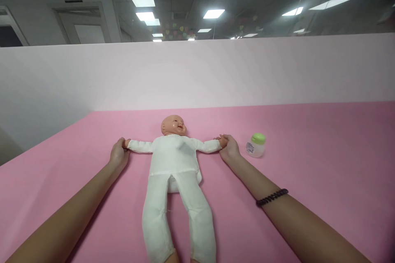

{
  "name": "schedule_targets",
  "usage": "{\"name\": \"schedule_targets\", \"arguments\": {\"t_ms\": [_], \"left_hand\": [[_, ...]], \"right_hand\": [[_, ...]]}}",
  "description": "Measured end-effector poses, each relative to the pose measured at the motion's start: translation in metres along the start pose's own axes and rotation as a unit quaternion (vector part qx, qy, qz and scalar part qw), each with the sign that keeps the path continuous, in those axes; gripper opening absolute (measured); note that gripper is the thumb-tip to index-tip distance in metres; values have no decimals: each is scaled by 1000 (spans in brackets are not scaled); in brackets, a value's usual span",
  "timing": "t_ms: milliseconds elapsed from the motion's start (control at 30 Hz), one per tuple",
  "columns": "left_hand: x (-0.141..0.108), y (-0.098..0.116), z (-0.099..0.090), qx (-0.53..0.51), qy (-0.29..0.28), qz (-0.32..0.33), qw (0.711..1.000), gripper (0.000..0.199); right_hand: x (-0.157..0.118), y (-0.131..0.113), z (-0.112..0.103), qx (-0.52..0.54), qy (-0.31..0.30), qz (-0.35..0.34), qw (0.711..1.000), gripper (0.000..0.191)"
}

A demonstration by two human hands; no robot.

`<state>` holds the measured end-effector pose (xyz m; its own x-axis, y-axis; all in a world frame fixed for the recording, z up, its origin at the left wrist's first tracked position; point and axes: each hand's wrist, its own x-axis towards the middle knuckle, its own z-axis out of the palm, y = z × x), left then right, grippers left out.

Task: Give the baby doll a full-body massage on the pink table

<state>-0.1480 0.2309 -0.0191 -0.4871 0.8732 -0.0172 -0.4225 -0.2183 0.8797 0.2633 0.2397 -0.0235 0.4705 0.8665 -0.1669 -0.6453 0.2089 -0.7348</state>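
A baby doll (174, 156) with a white cloth body lies on its back, its head at the far end and its legs toward me. Both of its arms are stretched straight out to the sides. My left hand (119, 153) is closed around the doll's hand on the left. On the other side, my right hand (230, 148) grips the doll's other hand between thumb and fingers. The doll's feet run out of the bottom of the view.
A small clear jar (256, 146) with a green lid stands just right of my right hand. Pink cloth or matting (324, 164) covers the surface. A white partition (197, 74) rises along the back. A black coiled band (271, 197) circles my right forearm.
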Motion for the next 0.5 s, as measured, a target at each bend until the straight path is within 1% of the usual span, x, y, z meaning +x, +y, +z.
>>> {"name": "schedule_targets", "arguments": {"t_ms": [100, 200, 267, 367, 433, 500], "left_hand": [[-5, 0, 3, 21, -18, 19, 999, 12], [-9, -1, 5, 41, -12, 33, 999, 19], [-9, -2, 5, 56, -4, 40, 998, 21], [-7, -3, 3, 71, -4, 48, 996, 20], [-5, -4, 2, 75, -4, 52, 996, 20], [-5, -7, 3, 75, -7, 59, 995, 16]], "right_hand": [[-4, 1, 4, -13, 46, 13, 999, 5], [-9, 3, 7, -16, 94, -23, 995, 7], [-11, 5, 9, -13, 112, -56, 992, 9], [-15, 6, 10, -15, 99, -91, 991, 14], [-18, 5, 10, -25, 80, -101, 991, 14], [-21, 3, 10, -51, 54, -110, 991, 13]]}}
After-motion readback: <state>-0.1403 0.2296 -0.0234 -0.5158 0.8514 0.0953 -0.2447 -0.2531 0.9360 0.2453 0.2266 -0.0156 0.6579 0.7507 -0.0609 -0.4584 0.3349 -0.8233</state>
